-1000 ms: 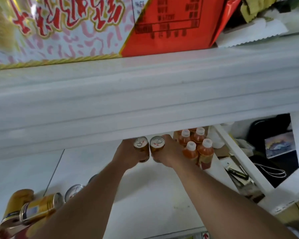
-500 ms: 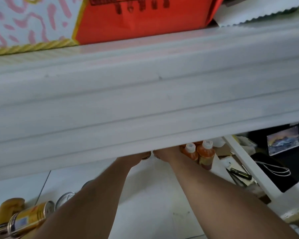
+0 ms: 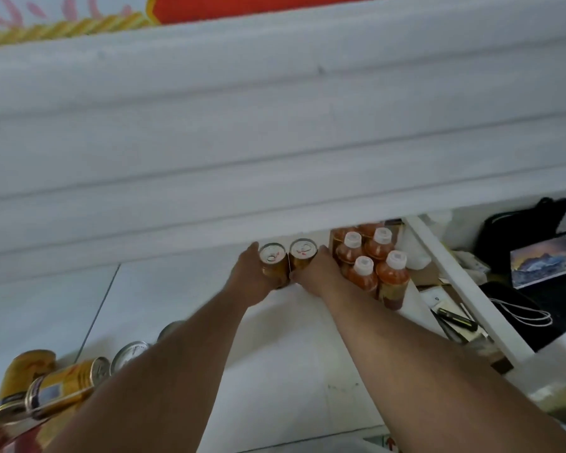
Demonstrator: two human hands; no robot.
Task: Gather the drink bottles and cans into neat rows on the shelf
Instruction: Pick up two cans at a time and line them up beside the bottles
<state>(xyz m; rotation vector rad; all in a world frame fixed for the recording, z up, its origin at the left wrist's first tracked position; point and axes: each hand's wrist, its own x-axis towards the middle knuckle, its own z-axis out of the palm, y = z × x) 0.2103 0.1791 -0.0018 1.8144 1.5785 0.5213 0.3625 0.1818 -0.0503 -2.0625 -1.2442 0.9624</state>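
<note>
Two gold cans stand upright side by side at the back of the white shelf (image 3: 291, 354). My left hand (image 3: 252, 279) grips the left can (image 3: 272, 261). My right hand (image 3: 317, 274) grips the right can (image 3: 303, 255). The two cans touch each other. Just right of them stand several orange drink bottles (image 3: 363, 273) with white caps, packed in rows. More gold cans (image 3: 62, 384) lie and lean at the lower left, partly hidden behind my left forearm.
A thick white shelf board (image 3: 275, 142) overhangs the upper half of the view and hides the shelf's back. A white upright divider (image 3: 464, 289) bounds the shelf on the right. Beyond it lie a dark bag (image 3: 517, 233), a picture (image 3: 541, 263), a pen and cords.
The view has tipped down, so the two cans and my hands, hidden under the upper board half a second ago, show again. Both hands still hold the cans beside the bottles.
</note>
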